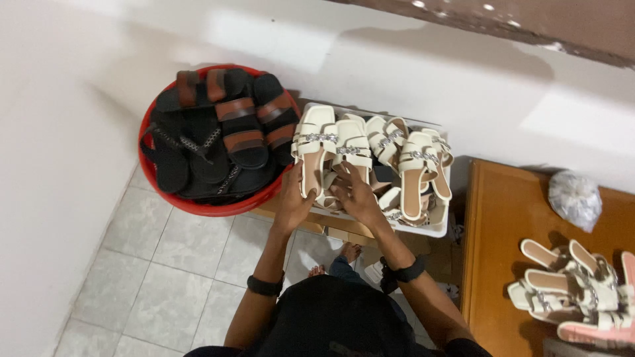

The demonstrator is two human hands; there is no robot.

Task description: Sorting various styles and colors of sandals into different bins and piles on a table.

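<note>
A white tray (433, 230) holds several cream sandals with silver chain trim. My left hand (293, 198) rests against the leftmost cream sandal (313, 149), fingers curled on its lower edge. Beside it, my right hand (355, 193) grips the heel end of a second cream sandal (351, 147). Both wrists wear black bands.
A red basin (218, 207) full of black and brown sandals stands left of the tray. A wooden table (509, 225) at the right carries several cream and pink sandals (575, 284) and a grey plastic bag (575, 198). Grey floor tiles and white walls surround them. My bare feet (349, 252) show below.
</note>
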